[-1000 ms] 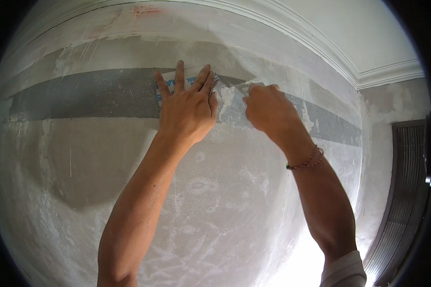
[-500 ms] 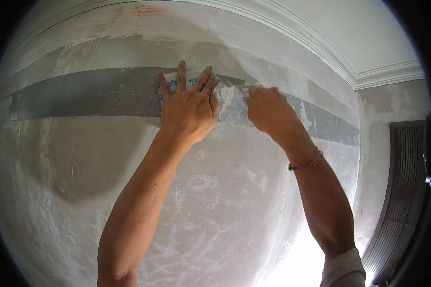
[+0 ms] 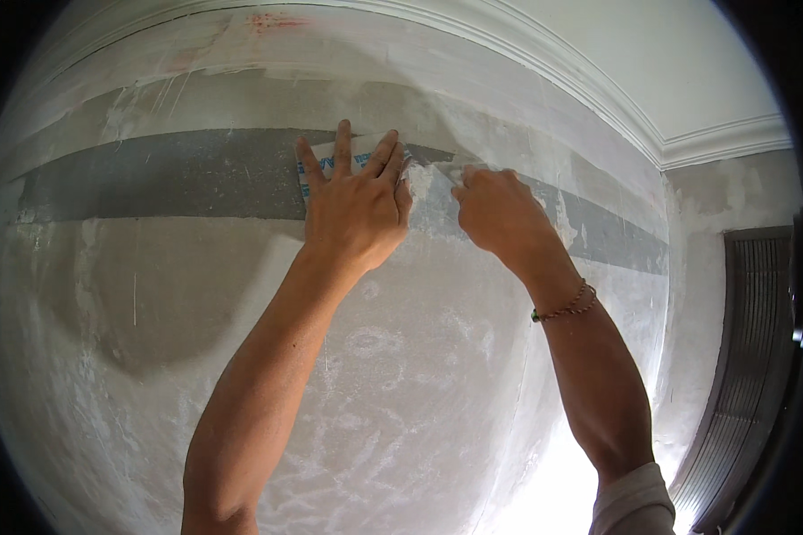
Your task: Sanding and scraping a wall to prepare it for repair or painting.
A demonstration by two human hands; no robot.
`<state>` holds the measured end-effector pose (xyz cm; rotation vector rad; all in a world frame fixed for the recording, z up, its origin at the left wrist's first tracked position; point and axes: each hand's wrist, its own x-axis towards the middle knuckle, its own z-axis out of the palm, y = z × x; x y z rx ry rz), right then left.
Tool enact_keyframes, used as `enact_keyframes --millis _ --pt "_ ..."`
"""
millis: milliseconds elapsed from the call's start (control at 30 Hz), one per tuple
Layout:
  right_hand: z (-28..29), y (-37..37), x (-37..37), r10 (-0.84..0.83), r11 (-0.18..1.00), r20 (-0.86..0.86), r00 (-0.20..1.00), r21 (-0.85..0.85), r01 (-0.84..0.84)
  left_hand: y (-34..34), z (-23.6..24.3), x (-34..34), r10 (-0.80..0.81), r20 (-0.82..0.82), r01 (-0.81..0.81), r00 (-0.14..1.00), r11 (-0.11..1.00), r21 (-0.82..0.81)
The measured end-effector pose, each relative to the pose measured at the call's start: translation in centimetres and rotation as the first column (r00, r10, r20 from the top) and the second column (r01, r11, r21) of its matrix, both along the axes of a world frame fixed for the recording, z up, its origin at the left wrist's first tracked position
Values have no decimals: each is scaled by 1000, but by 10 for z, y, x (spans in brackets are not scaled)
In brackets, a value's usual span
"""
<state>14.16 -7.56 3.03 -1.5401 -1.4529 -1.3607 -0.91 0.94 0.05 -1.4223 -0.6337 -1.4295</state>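
My left hand (image 3: 357, 209) lies flat with fingers spread, pressing a whitish sheet with blue print (image 3: 366, 145) against the wall (image 3: 401, 330). The sheet looks like the back of sandpaper; the hand covers much of it. To its right, my right hand (image 3: 504, 214) is closed, knuckles up, on a pale, thin-edged thing (image 3: 449, 167) close to the wall. The fingers hide most of that thing, so its kind is unclear. Both hands are over a dark grey horizontal band (image 3: 161, 174). Between them shows a rough, whitish patch (image 3: 422, 189).
White cornice moulding (image 3: 589, 80) runs along the top of the wall beneath the ceiling (image 3: 687, 62). Farther right, past the corner, is a dark slatted panel (image 3: 745, 339). Bright light falls on the lower right wall. Reddish marks (image 3: 275, 21) show near the top.
The left hand and its sheet have shifted very slightly right and down. My right hand has moved a little left and down, its closed fingers unchanged.
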Motion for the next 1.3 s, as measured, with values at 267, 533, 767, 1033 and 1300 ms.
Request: enact_keyframes --millis 267,533,767,1033,1300 --pt "-6 -1 -9 -11 997 -50 999 75 15 0 -2 -1 4 1 -4 1000 1000 15" --pt "7 -8 -16 -6 999 -121 993 -42 1 -3 -3 -3 10 -9 -11 1000 999 -46" --pt "-1 -6 -9 -21 1000 -167 986 -22 18 -5 -3 0 15 -9 -15 1000 998 -60" --pt "-13 -1 -10 56 997 -114 992 57 -50 -4 -3 3 40 -7 -40 999 997 -69" --pt "-9 -3 -16 29 998 -133 991 63 -21 -1 -4 2 14 0 -14 1000 1000 -18"
